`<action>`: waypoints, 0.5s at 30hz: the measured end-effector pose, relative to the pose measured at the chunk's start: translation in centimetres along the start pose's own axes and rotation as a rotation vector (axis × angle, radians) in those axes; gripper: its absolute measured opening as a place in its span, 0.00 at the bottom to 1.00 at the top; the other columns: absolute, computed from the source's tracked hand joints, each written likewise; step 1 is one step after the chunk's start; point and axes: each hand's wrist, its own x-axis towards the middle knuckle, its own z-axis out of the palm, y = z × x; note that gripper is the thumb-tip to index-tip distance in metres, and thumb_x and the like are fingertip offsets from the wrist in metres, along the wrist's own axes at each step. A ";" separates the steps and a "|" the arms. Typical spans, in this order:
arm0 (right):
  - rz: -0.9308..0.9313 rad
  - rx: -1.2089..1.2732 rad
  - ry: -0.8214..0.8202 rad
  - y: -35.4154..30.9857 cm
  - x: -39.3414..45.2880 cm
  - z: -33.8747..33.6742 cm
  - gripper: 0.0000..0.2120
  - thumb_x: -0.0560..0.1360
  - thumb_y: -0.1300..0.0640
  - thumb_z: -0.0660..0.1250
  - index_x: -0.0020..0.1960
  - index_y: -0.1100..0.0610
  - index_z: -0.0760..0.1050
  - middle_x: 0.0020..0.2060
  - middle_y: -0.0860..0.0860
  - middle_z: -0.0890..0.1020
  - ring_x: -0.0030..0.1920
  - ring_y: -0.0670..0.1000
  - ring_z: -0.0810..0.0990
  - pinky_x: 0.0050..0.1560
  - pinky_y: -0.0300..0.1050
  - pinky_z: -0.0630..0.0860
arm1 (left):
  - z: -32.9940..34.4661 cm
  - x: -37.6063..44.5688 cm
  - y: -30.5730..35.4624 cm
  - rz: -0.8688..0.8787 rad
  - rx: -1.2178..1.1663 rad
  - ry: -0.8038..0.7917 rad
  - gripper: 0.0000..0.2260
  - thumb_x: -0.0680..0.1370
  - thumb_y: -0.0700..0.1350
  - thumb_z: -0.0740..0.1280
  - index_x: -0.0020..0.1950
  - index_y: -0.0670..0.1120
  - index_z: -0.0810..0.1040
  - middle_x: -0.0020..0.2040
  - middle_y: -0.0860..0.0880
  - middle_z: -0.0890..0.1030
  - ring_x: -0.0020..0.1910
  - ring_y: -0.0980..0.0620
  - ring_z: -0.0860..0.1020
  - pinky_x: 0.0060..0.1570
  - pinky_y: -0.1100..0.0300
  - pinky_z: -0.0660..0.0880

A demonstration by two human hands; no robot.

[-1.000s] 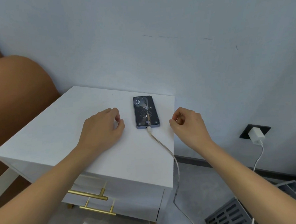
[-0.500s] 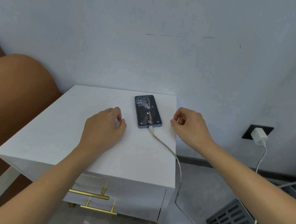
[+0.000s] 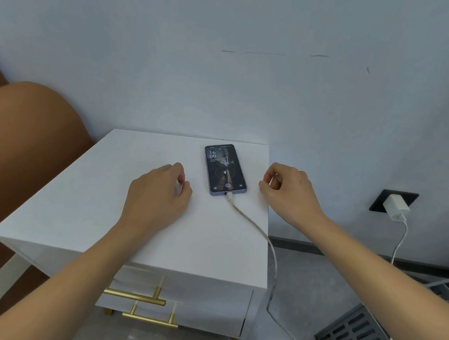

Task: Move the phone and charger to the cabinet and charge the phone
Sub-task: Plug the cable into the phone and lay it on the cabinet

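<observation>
White cabinet (image 3: 94,204) top: both hands flank phone (image 3: 225,169), left hand (image 3: 155,197) and right hand (image 3: 290,189) fingers loosely curled, empty.

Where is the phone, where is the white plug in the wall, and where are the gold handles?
phone (image 3: 225,169): head view, middle of its lit screen.
white plug (image 3: 396,206): head view, front face of the charger block.
gold handles (image 3: 135,296): head view, bar of the upper drawer handle.

This looks like a bedroom at home, with a small white cabinet (image 3: 130,202) with gold handles (image 3: 136,296), a brown padded headboard (image 3: 27,145), and a wall socket (image 3: 378,202).
</observation>
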 end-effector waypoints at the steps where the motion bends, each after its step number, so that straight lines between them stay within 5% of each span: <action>1: -0.001 -0.002 0.000 0.0 0.0 0.0 0.08 0.75 0.57 0.68 0.37 0.49 0.74 0.26 0.46 0.75 0.33 0.51 0.75 0.41 0.50 0.77 | 0.0 0.0 0.0 0.000 0.001 0.000 0.05 0.78 0.50 0.63 0.44 0.51 0.72 0.34 0.54 0.75 0.33 0.49 0.75 0.32 0.57 0.64; 15: 0.002 0.006 -0.015 0.0 0.0 -0.1 0.08 0.75 0.56 0.68 0.38 0.49 0.75 0.26 0.47 0.76 0.34 0.51 0.76 0.41 0.51 0.79 | -0.2 0.0 0.3 -0.002 0.005 0.001 0.05 0.78 0.50 0.64 0.44 0.50 0.72 0.34 0.54 0.75 0.34 0.47 0.75 0.33 0.56 0.67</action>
